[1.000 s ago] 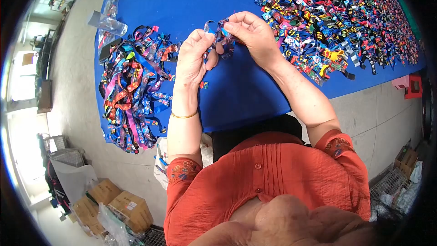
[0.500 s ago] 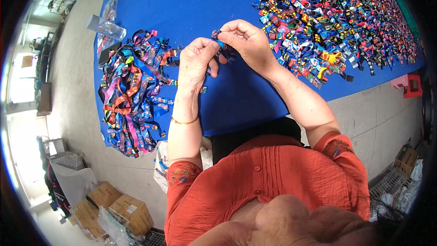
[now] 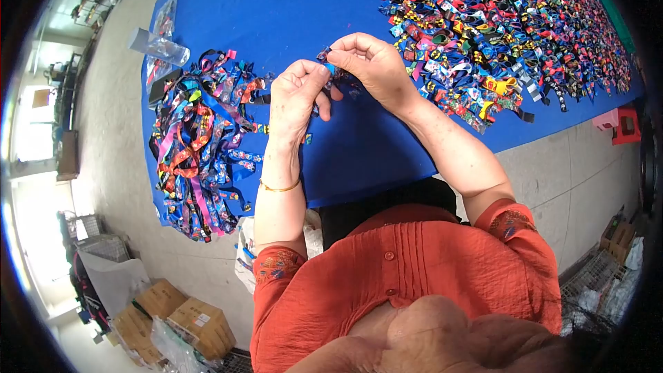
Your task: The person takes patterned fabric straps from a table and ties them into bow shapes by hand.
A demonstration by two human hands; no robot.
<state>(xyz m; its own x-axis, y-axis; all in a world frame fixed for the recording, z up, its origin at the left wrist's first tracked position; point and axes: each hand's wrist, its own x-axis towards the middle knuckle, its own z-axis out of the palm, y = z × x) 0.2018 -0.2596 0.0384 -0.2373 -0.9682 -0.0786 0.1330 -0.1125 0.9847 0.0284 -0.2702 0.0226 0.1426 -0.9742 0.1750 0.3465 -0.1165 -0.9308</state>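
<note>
Between my hands, above the blue cloth, is a dark blue patterned ribbon strap [image 3: 351, 85], partly hidden by my fingers. My left hand [image 3: 301, 91] pinches one part of it between thumb and index finger. From the other side, my right hand [image 3: 370, 68] grips it with thumb and fingertips close together. Left of my left forearm lies a tangled heap of printed ribbon straps [image 3: 200, 145]. To the right spreads a large mass of looped straps [image 3: 497, 34] in many colours.
The blue cloth [image 3: 276, 7] covers the table. A clear bottle [image 3: 162, 48] lies near its left edge, beside a dark box [image 3: 166, 88]. Cardboard boxes [image 3: 200, 324] stand on the floor at lower left. A red stool [image 3: 627, 124] is at the right.
Both hands keep their hold on the strap and have shifted only slightly. The strap's bunched part hangs a little differently below my right fingers.
</note>
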